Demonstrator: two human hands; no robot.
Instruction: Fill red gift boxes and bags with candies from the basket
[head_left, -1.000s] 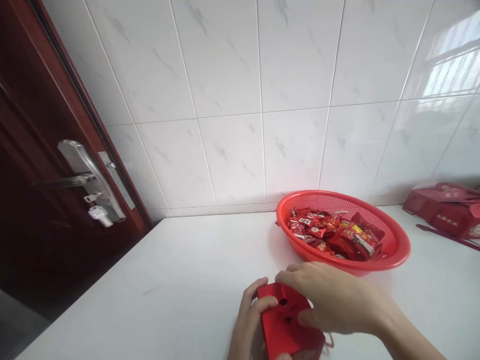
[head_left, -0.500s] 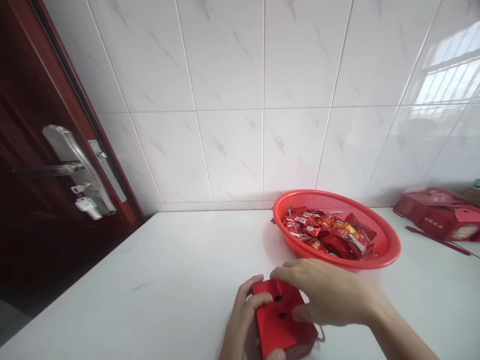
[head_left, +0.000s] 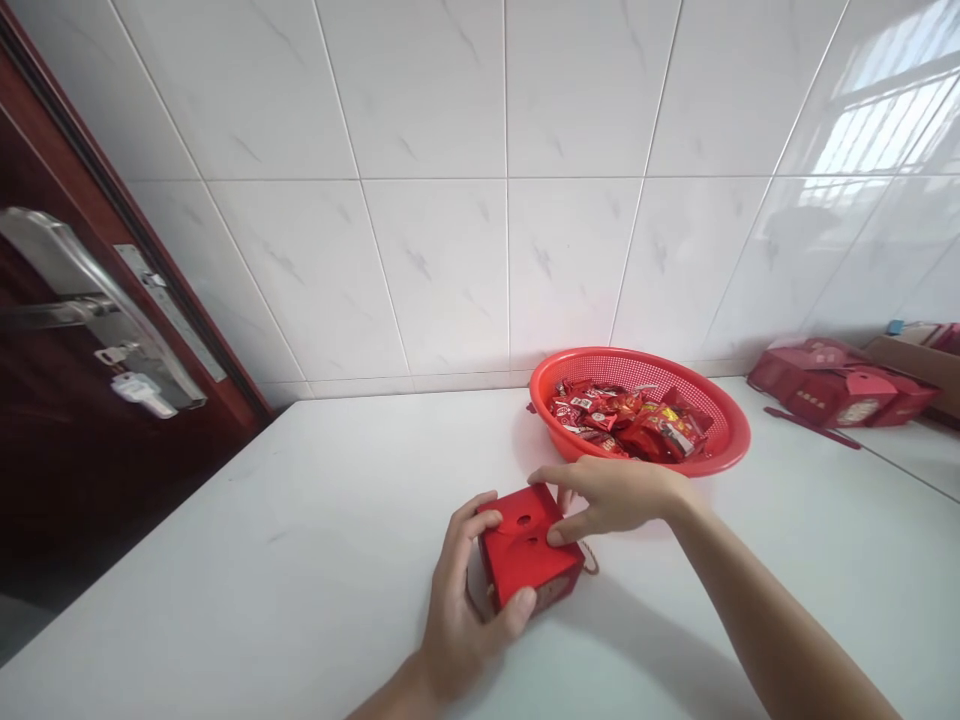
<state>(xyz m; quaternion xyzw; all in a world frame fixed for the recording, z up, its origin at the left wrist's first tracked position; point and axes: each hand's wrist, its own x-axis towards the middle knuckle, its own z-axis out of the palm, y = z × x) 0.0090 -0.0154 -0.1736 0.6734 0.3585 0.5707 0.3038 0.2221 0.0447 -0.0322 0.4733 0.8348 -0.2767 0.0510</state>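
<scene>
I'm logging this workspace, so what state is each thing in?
Red box: folded into shape, top folded over.
Left hand: gripping the red box.
Right hand: thumb and index finger on the box.
Cord: looped beside the box.
Basket: upright, partly filled.
Packets: heaped in the basket; seals unclear.
Keys: hanging at the door lock.
Dark red boxes: assembled, contents hidden.

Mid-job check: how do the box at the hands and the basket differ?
The box is angular and smaller; the basket is rounded and wider. The box's top is folded over, with two small holes; the basket is open-topped, showing packets. The left hand grips the box; the basket stands beyond it. Both are red.
</scene>
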